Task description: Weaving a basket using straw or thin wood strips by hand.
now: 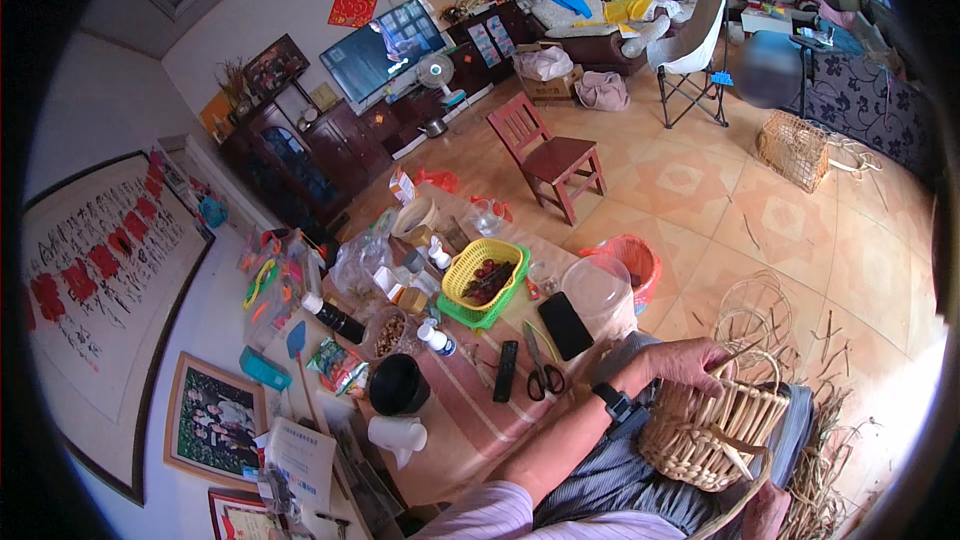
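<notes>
A small basket [712, 428] woven from thick tan strands rests on my lap, tilted, with a thin hoop standing up from its rim. My left hand [692, 364] comes over its top, fingers curled down and closed on the rim. A dark watch sits on that wrist. Low in the picture, below the basket, is my right hand [766, 512], only partly in view. A long pale strand [740, 505] loops from the basket past this hand. The right fingers are mostly hidden, so whether they grip the strand does not show.
Left of me, a table [470, 395] holds scissors [543, 365], a black phone [566, 326], a remote [506, 371], a black cup [398, 385] and a yellow basket [484, 275]. Loose strands [825, 450] lie on the floor at right. A red bin [632, 265] and wooden chair [552, 157] stand beyond.
</notes>
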`<move>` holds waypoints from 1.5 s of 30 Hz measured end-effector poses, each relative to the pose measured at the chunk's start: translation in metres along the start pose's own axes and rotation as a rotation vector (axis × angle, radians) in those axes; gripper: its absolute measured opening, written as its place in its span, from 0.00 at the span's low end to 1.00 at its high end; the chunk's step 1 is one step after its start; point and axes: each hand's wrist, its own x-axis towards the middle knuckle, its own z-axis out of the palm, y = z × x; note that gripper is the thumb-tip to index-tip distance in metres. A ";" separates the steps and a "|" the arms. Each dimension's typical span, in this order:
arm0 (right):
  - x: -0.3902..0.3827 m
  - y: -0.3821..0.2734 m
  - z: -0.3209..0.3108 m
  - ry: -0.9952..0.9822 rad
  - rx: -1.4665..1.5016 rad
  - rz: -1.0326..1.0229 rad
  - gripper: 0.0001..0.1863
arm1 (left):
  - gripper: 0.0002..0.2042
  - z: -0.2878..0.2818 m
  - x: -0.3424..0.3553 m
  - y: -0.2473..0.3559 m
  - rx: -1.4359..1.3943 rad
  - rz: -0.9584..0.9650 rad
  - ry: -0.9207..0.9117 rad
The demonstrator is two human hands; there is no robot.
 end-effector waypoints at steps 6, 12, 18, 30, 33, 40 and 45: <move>0.020 0.007 -0.002 -0.002 -0.063 -0.041 0.08 | 0.27 -0.001 -0.010 0.010 -0.142 -0.105 0.000; 0.054 -0.022 -0.018 0.072 -0.407 -0.068 0.19 | 0.25 -0.006 -0.013 0.016 -0.048 -0.084 0.032; 0.080 -0.079 0.000 0.061 0.272 0.126 0.33 | 0.25 -0.003 -0.010 0.010 -0.185 -0.151 -0.022; 0.108 -0.079 0.036 0.102 1.037 0.558 0.12 | 0.29 -0.008 -0.010 -0.002 -0.062 -0.039 0.013; 0.091 -0.096 0.017 0.028 1.271 0.544 0.15 | 0.29 -0.007 -0.008 -0.008 -0.058 -0.030 -0.003; 0.056 -0.110 -0.007 -0.358 0.702 0.022 0.09 | 0.29 -0.005 -0.009 0.006 -0.178 -0.080 -0.037; 0.055 -0.078 0.009 -0.421 0.654 0.104 0.22 | 0.15 -0.006 -0.015 0.021 0.139 -0.073 0.058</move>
